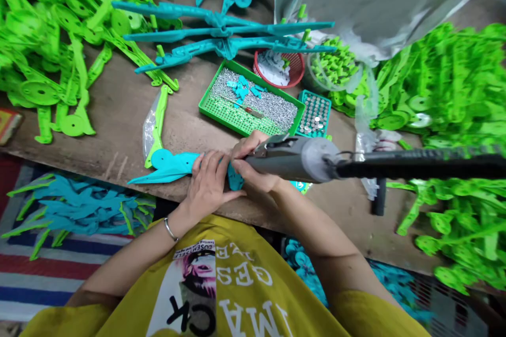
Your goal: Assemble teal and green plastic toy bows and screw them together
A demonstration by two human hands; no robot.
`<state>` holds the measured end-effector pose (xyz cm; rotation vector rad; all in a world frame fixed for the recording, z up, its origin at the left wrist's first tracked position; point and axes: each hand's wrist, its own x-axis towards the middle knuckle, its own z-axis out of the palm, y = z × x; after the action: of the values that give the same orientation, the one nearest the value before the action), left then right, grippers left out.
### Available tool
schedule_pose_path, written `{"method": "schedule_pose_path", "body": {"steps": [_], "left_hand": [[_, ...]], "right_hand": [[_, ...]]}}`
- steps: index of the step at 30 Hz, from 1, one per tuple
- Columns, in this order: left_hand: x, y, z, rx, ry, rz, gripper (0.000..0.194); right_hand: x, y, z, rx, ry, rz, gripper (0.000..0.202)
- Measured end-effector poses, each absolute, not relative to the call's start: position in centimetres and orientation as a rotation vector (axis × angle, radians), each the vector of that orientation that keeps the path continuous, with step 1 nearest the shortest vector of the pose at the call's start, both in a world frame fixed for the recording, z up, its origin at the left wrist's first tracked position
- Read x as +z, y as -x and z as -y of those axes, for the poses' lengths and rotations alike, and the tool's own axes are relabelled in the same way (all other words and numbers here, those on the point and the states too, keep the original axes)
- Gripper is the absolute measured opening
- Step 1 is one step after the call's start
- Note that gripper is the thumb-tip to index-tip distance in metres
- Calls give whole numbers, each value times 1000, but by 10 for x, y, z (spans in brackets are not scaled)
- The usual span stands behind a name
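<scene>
Blue plastic part [174, 165], left of centre, near the table's [118, 121] front edge. The left hand [210, 181] lies over it, grip unclear; the right hand [256, 168] is wrapped around a grey power tool [286, 158], tip hidden. If the part rocked, the tool could slip leftward. Above centre, a green tray [227, 110] holds silver hardware [276, 105].

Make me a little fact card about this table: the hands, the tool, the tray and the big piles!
Left hand: fingers over a blue part
Left wrist: silvery bracelet
Right hand: wrapped around a grey tool
Tool tip: hidden from view
Green tray: small silvery pieces, some blue bits
Red basket: beyond the tray, whitish things inside
Piles: bright green parts at far left and far right
</scene>
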<state>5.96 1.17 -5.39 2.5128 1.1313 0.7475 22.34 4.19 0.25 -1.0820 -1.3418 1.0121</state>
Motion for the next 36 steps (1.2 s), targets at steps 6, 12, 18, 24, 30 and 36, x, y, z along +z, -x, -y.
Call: {"method": "schedule_pose_path", "body": {"steps": [6,12,18,24,30,36], "left_hand": [[-47,-62,-15,708,-2524,-1161,89],[-44,-62,-16,683,-2542,-1157,91],[-44,-62,-16,682,-2542,-1158,91],[-45,-62,-15,685,-2517,-1158,91],[-47,-61,-15,651,-2501,-1158,92],[-45,-62,-15,652,-2495,-1142,95]], "right_hand": [[12,-241,-65,813,802,1183,23],[-4,-254,-101,517,1022,986,31],[-21,-255,-108,523,1054,996,29],[-25,-257,-111,533,1103,1014,27],[-16,-256,-112,547,1095,1029,32],[33,-242,-66,623,952,1035,23]]}}
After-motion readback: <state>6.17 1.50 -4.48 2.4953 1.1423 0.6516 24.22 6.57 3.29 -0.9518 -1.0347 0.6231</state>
